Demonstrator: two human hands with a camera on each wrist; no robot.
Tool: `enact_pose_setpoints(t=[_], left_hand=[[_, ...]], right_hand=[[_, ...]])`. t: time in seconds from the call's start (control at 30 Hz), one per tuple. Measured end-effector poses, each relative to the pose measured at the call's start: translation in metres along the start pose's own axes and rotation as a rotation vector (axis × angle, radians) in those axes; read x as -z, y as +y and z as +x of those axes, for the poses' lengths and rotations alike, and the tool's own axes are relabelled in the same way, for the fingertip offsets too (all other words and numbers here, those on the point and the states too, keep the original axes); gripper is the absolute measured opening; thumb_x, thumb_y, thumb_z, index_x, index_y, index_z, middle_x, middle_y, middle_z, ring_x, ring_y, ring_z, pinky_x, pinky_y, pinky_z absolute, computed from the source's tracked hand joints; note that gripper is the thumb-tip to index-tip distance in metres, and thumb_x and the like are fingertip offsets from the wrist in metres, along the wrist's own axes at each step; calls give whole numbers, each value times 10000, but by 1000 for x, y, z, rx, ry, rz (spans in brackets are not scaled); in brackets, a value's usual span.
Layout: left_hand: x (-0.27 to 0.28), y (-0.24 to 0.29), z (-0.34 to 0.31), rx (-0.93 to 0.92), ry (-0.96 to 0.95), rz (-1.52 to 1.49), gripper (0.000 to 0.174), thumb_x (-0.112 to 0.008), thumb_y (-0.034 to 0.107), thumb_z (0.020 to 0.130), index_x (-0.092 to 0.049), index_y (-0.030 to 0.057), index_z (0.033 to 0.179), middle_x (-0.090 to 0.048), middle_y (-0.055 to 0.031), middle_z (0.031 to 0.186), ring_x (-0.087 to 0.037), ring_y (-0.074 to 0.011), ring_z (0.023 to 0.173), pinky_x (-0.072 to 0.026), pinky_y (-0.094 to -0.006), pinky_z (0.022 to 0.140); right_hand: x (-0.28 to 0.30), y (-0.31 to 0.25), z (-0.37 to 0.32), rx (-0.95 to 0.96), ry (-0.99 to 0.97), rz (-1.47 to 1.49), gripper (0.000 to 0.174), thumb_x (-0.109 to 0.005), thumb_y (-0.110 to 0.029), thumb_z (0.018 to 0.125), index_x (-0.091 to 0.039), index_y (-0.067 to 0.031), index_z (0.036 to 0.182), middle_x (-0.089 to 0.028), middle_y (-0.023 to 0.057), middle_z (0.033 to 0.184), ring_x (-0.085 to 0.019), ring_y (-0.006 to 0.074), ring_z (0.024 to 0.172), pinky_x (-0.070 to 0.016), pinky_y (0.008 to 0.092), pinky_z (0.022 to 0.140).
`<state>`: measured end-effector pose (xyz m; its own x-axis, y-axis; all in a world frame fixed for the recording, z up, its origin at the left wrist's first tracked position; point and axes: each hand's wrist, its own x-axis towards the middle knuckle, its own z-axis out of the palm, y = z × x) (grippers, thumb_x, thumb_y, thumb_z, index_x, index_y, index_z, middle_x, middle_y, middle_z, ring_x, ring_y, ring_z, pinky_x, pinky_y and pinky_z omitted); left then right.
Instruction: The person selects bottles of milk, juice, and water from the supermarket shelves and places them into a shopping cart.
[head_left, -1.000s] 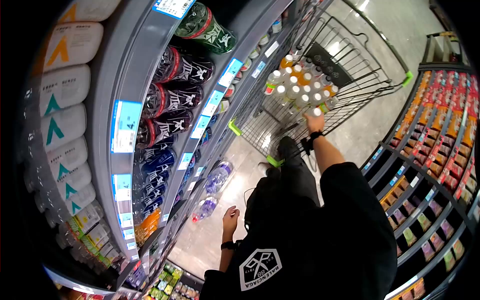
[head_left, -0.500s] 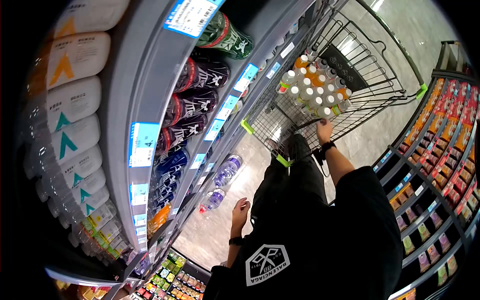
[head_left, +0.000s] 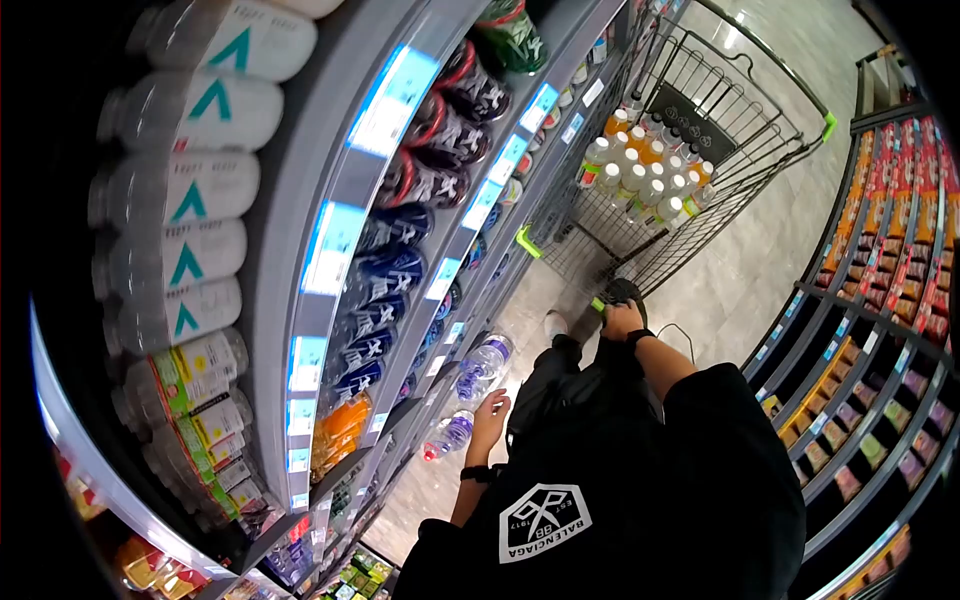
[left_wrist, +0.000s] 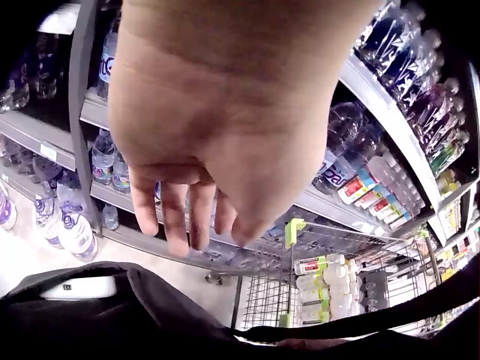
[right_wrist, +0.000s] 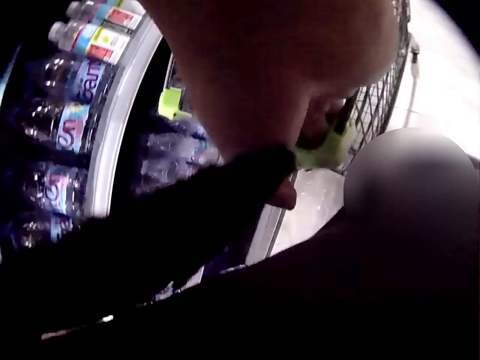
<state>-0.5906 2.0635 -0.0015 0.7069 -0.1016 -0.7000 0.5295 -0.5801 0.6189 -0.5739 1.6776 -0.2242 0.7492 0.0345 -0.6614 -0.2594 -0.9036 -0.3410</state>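
My right hand [head_left: 622, 322] grips the near corner of the shopping cart [head_left: 668, 272], at its green corner piece [head_left: 598, 304]. In the right wrist view my right hand [right_wrist: 262, 82] has its fingers curled at a green piece [right_wrist: 330, 150], partly hidden by dark cloth. Bottles with white, orange and dark caps [head_left: 655, 190] stand grouped at the cart's far end. My left hand [head_left: 488, 415] hangs low by the shelf, holding nothing. In the left wrist view my left hand [left_wrist: 202, 150] has loosely extended fingers.
Drink shelves [head_left: 335, 240] run close along the left, with white-label bottles [head_left: 215, 180] and dark bottles. Large water bottles [head_left: 482, 368] stand on the floor between the shelf and my left hand. Shelves of packaged goods [head_left: 870, 400] line the right.
My right hand has left the bottle caps, passed the cart's near side and come to its green corner. The left hand stays low, empty. The head view has shifted along the shelf.
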Motion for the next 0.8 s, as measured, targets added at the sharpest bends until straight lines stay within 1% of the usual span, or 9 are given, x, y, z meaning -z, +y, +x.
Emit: enact_pose_setpoints(t=[0.13, 0.2, 0.33, 0.43, 0.57, 0.6, 0.7, 0.73, 0.8], left_hand=[[53, -49, -17, -32, -34, 95, 407, -679, 238, 1002, -613, 12, 1334, -720, -114, 1111, -682, -184, 978, -537, -319, 870], [77, -78, -24, 9, -44, 135, 422, -691, 230, 996, -605, 19, 1352, -715, -123, 1125, -683, -170, 985, -534, -300, 864], [112, -138, -47, -13, 37, 207, 389, -718, 224, 965, -640, 19, 1287, -754, -132, 1044, -716, -204, 946, -560, -333, 841], [122, -170, -68, -35, 52, 189, 381, -693, 239, 966, -662, 13, 1271, -750, -125, 1055, -700, -181, 967, -540, -321, 847], [115, -187, -105, -23, 93, 211, 373, -694, 230, 960, -664, 10, 1259, -752, -130, 1017, -711, -199, 949, -542, -322, 852], [112, -226, -103, -22, 80, 128, 375, -697, 231, 958, -663, 12, 1260, -753, -126, 1011, -715, -194, 943, -546, -325, 848], [95, -248, -131, 10, 101, 90, 376, -717, 216, 950, -659, 18, 1263, -753, -115, 1051, -713, -213, 949, -557, -337, 852], [87, -259, -139, -6, 127, 93, 356, -720, 211, 946, -672, 25, 1246, -756, -128, 1045, -721, -222, 932, -563, -342, 835], [70, -278, -163, -36, 175, 82, 349, -723, 209, 944, -676, 32, 1241, -758, -133, 1040, -726, -227, 926, -566, -345, 830]], right_hand=[[-7, -29, -19, -53, 242, -45, 572, -773, -337, 746, -604, 0, 1176, -708, 183, 1114, -612, 341, 1206, -297, 470, 1199], [-4, -34, -25, -90, 192, -25, 666, -781, -382, 757, -572, 12, 1252, -688, 185, 1197, -594, 333, 1247, -274, 475, 1220], [-19, -45, -31, -127, 187, -107, 769, -782, -396, 757, -524, 22, 1348, -658, 192, 1284, -561, 329, 1300, -264, 474, 1230], [-20, -55, -47, -159, 117, -59, 802, -785, -403, 752, -510, 26, 1372, -646, 203, 1306, -552, 326, 1313, -264, 464, 1232], [-46, -67, -72, -165, 155, -92, 803, -784, -415, 755, -510, 27, 1366, -646, 211, 1300, -556, 340, 1306, -262, 459, 1234], [-54, -69, -77, -172, 114, -101, 867, -786, -428, 757, -472, 43, 1414, -620, 222, 1345, -525, 345, 1338, -262, 460, 1233], [-80, -80, -100, -148, 95, -133, 939, -801, -494, 759, -412, 9, 1451, -532, 200, 1460, -444, 307, 1420, -249, 428, 1234], [-97, -77, -104, -78, 104, -59, 1122, -819, -511, 741, -292, 83, 1533, -438, 274, 1539, -371, 378, 1470, -234, 463, 1244], [-136, -75, -112, 27, 171, -11, 1167, -838, -497, 738, -239, 95, 1545, -346, 290, 1593, -271, 422, 1515, -212, 468, 1260]])
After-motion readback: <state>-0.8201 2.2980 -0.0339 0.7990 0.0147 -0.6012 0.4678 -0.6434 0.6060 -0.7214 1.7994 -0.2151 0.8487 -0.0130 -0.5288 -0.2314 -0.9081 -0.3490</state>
